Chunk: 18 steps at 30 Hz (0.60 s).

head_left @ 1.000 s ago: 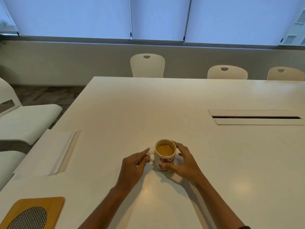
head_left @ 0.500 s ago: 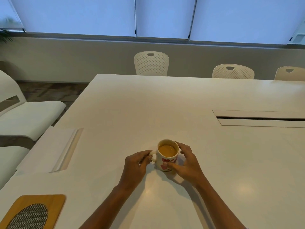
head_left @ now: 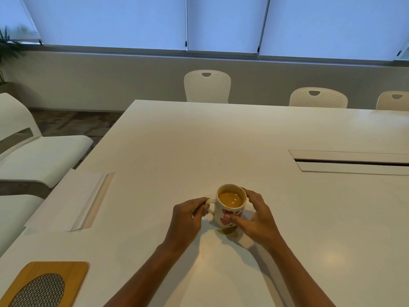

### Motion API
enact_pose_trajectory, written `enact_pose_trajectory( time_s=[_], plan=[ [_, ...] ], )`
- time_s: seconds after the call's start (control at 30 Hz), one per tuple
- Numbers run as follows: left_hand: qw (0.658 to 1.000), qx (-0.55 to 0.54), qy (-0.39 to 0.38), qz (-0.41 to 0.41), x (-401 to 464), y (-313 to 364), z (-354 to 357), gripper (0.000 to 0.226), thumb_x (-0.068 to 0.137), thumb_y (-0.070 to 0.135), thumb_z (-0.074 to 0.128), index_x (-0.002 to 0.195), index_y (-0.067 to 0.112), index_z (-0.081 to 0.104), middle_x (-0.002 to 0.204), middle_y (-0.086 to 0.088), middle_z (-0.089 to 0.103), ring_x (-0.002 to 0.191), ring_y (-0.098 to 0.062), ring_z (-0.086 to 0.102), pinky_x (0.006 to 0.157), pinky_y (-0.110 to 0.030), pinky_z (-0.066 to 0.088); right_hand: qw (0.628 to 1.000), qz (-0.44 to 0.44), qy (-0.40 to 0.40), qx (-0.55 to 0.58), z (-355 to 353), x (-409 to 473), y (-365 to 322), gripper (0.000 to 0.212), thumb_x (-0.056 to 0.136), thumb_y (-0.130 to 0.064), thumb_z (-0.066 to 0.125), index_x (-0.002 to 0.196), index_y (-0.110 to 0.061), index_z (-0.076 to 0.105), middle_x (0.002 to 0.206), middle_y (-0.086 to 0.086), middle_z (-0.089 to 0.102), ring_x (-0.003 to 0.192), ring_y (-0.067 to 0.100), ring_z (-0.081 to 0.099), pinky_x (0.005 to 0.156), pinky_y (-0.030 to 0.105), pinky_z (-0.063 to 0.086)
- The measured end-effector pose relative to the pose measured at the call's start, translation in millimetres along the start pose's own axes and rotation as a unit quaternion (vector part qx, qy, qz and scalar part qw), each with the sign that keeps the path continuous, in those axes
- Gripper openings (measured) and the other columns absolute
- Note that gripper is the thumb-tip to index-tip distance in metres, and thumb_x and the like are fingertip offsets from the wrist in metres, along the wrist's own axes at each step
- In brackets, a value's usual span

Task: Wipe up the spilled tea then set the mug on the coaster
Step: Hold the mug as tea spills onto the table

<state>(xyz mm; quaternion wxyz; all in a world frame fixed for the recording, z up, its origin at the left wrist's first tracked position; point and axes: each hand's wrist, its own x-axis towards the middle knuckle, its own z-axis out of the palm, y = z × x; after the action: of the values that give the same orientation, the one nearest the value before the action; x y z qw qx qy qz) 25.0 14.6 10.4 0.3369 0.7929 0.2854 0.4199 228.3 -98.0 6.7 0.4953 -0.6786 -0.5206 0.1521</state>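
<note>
With the left hand point(head_left: 188, 218) pinching its handle and the right hand point(head_left: 254, 216) cupping its side, the mug point(head_left: 231, 206) tilts off the tea puddle point(head_left: 228, 231) on the bench point(head_left: 221, 140).

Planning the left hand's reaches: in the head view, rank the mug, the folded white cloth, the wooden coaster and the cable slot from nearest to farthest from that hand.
1. mug: touching, left hand on its handle.
2. folded white cloth: to the left, at the table edge.
3. wooden coaster: near left corner, lower down.
4. cable slot: far right, beyond the mug.
</note>
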Motion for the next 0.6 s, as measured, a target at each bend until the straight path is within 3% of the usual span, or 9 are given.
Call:
enact_pose_trajectory(
  time_s=[0.1,0.23,0.33,0.5,0.6],
  plan=[
    [1.0,-0.009,-0.002,0.014,9.9,4.9,5.7,0.023,0.095,0.008,0.071,0.117,0.01,0.077,0.101,0.012,0.075,0.087,0.005,0.072,0.077,-0.012,0.059,1.0,-0.006,0.003,0.003,-10.5,5.2,-1.3,0.078,0.071,-0.057,0.086,0.138,-0.048,0.048,0.141,-0.021,0.057,0.132,0.006,0.055,0.099,0.012,0.047],
    [0.999,-0.015,-0.008,0.036,26.3,11.8,17.5,0.021,0.096,0.007,0.07,0.114,0.011,0.078,0.096,0.007,0.077,0.084,-0.009,0.074,0.074,-0.02,0.063,1.0,-0.011,0.01,-0.009,-27.2,13.6,5.6,0.083,0.072,-0.05,0.087,0.145,-0.029,0.053,0.146,-0.002,0.06,0.131,0.016,0.057,0.1,0.017,0.047],
    [0.999,-0.023,-0.013,0.036,37.7,15.8,31.0,0.021,0.097,0.008,0.069,0.115,0.011,0.078,0.097,0.001,0.08,0.081,-0.012,0.076,0.075,-0.027,0.065,1.0,-0.013,0.019,-0.015,-41.9,19.8,10.8,0.083,0.074,-0.045,0.088,0.146,-0.024,0.054,0.146,0.0,0.06,0.132,0.018,0.057,0.101,0.019,0.047],
    [0.998,-0.05,-0.027,0.031,56.6,22.6,56.8,0.019,0.098,0.009,0.069,0.114,0.012,0.078,0.091,-0.002,0.08,0.078,-0.013,0.076,0.074,-0.035,0.065,0.999,-0.008,0.033,-0.018,-67.2,29.9,17.0,0.081,0.072,-0.049,0.089,0.142,-0.038,0.051,0.142,-0.008,0.059,0.13,0.013,0.055,0.098,0.016,0.043],
    [0.996,-0.069,-0.037,0.033,68.1,26.8,74.2,0.018,0.098,0.012,0.068,0.112,0.017,0.078,0.088,-0.002,0.08,0.076,-0.017,0.075,0.073,-0.039,0.064,0.999,0.005,0.035,-0.024,-82.4,35.7,26.5,0.082,0.073,-0.05,0.089,0.144,-0.037,0.051,0.146,-0.007,0.059,0.131,0.014,0.054,0.098,0.016,0.043]
  ],
)
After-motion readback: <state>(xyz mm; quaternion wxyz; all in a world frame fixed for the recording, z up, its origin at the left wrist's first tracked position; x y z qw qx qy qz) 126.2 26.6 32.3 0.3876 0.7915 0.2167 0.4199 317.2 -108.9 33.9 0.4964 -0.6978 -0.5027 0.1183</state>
